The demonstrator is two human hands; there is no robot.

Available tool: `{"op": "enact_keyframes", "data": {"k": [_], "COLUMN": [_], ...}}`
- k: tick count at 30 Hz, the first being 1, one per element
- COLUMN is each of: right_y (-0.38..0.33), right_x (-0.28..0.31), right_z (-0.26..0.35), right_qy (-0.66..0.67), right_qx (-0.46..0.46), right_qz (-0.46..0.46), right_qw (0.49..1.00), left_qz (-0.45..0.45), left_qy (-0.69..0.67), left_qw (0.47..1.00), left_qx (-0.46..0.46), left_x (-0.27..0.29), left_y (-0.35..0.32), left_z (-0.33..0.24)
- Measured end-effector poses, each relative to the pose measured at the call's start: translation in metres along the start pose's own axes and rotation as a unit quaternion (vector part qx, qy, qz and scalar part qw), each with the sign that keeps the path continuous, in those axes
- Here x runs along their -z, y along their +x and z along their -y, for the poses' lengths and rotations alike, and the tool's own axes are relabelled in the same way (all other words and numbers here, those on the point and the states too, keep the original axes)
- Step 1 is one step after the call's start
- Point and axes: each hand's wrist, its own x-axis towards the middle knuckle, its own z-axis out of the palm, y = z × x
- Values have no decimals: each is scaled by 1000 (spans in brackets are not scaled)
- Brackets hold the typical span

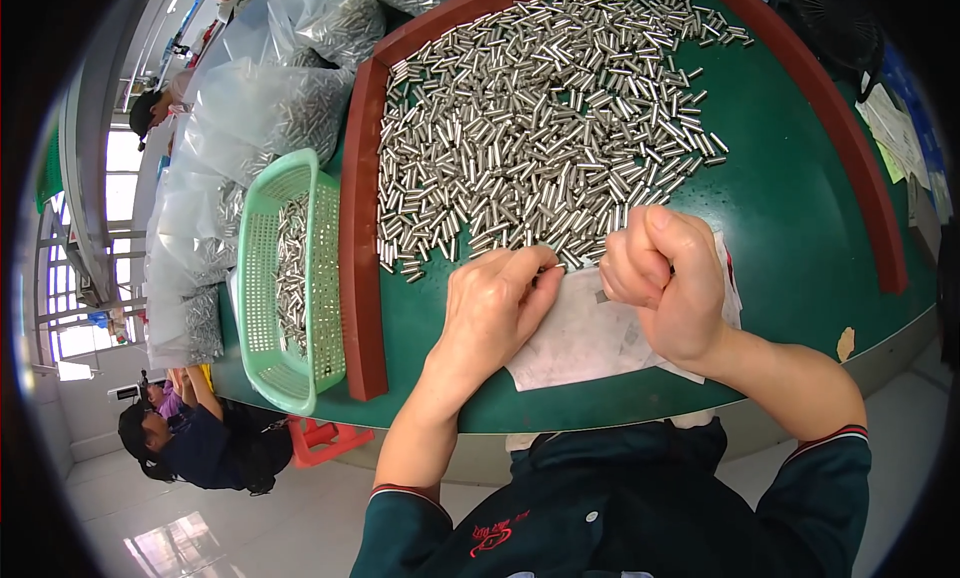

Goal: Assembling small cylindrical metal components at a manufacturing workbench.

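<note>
A wide heap of short silver metal pins covers much of the green tabletop. At its near edge my left hand is closed in a pinch, and the end of a pin shows at its fingertips. Just to the right, my right hand is curled into a fist with the thumb on top; its fingers hide whatever may be inside. Both hands are over a smudged white cloth or sheet that lies on the table between the heap and me.
Dark red rails border the heap at left, back and right. Left of them stands a light green plastic basket holding more pins. Clear bags of pins line the far left. A black fan and papers sit at right. A co-worker is at lower left by a red stool.
</note>
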Motion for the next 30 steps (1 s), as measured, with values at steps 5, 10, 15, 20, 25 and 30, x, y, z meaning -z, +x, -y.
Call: {"op": "enact_keyframes", "data": {"k": [5, 10, 15, 20, 25, 30], "right_y": [1, 0, 0, -2, -3, -5], "right_x": [0, 3, 4, 6, 5, 4], "right_z": [-5, -2, -3, -4, -6, -12], "right_qy": [-25, 7, 30, 45, 41, -11], "right_qx": [31, 30, 31, 25, 41, 62], "right_qz": [-2, 9, 11, 19, 17, 25], "right_qw": [999, 999, 999, 999, 998, 998], "left_qz": [61, 63, 55, 53, 44, 38], "left_qy": [-64, -86, -96, -90, -96, -109], "left_qw": [996, 994, 994, 995, 994, 993], "left_qx": [-17, -2, 8, 10, 14, 18], "left_x": [-3, -5, -6, -6, -8, -11], "left_y": [-6, -8, -7, -7, -8, -11], "left_z": [-10, -8, -8, -10, -10, -6]}}
